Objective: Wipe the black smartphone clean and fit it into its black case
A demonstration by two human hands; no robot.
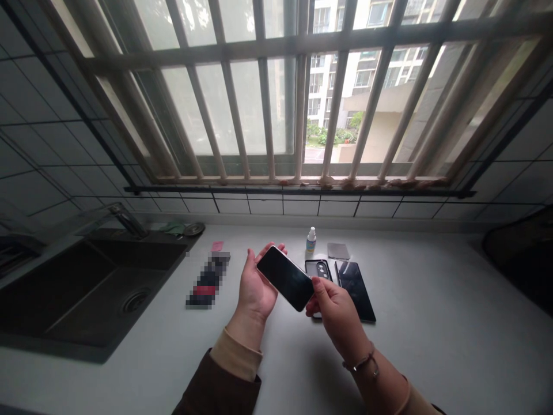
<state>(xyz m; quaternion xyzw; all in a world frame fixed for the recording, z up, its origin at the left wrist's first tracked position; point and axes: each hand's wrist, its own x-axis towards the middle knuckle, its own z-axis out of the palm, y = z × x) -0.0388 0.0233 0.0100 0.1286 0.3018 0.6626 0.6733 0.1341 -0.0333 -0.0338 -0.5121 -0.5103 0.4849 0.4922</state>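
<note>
A smartphone with a dark screen is held tilted above the counter, screen facing me. My left hand cradles its left end from beneath, fingers partly hidden behind it. The lower right end is pinched by my right hand, thumb on the front edge. Under and behind my right hand lies a black phone case, partly covered. Right of the case rests a dark, flat tablet-like slab. Farther back stands a small white bottle, with a grey square cloth beside it.
A dark sink with a faucet is set into the pale counter at left. A pixelated dark and red item and a pink packet lie near it. A barred window is behind. A black object stands far right.
</note>
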